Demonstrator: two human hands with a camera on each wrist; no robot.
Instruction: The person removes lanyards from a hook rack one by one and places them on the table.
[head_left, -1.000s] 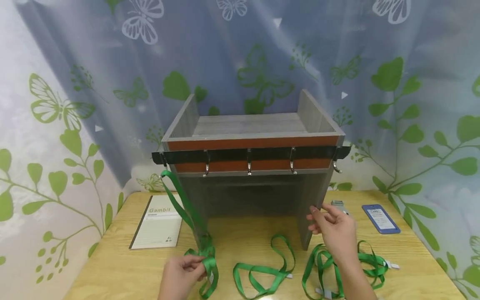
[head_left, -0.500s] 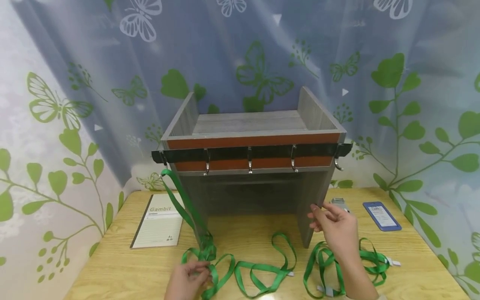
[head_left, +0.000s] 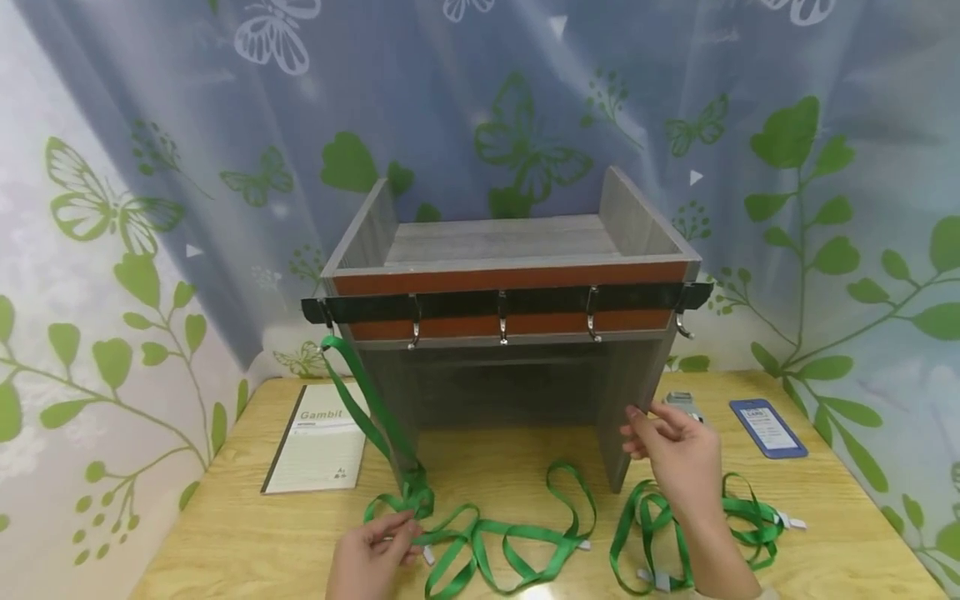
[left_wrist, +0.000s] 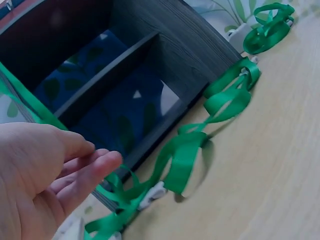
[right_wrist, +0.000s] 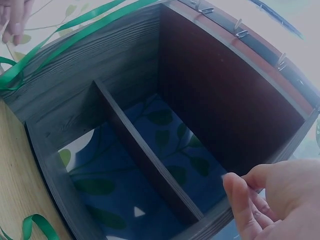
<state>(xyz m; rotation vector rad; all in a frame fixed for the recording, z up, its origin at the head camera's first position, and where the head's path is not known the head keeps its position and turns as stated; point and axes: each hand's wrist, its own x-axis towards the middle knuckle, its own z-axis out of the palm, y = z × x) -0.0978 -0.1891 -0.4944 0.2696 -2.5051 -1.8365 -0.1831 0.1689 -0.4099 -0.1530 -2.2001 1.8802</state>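
My left hand [head_left: 378, 554] pinches a strand of green lanyard [head_left: 450, 575] just above the table; the fingers hide the exact hold. Beside its fingertips, a bunched, knotted part [head_left: 416, 493] hangs from a strap [head_left: 351, 367] looped over the leftmost hook. My right hand [head_left: 678, 450] holds the front edge of the grey shelf's right side panel [head_left: 617, 442] between thumb and fingers, also seen in the right wrist view. Across the shelf front runs a black hook rail [head_left: 457, 305] with several silver hooks. White clips [left_wrist: 152, 195] show on the lanyards in the left wrist view.
More green lanyards lie in front of the shelf [head_left: 555, 558] and around the right forearm [head_left: 757, 533]. A notebook [head_left: 318, 442] rests at left, a blue card holder [head_left: 768, 429] at right. A grey object [head_left: 682, 404] sits partly behind the right hand. Patterned curtain hangs behind.
My left hand has shifted slightly right and down, and the lanyard loop by it has spread rightward over the table toward the middle lanyard. The right hand keeps its hold on the panel.
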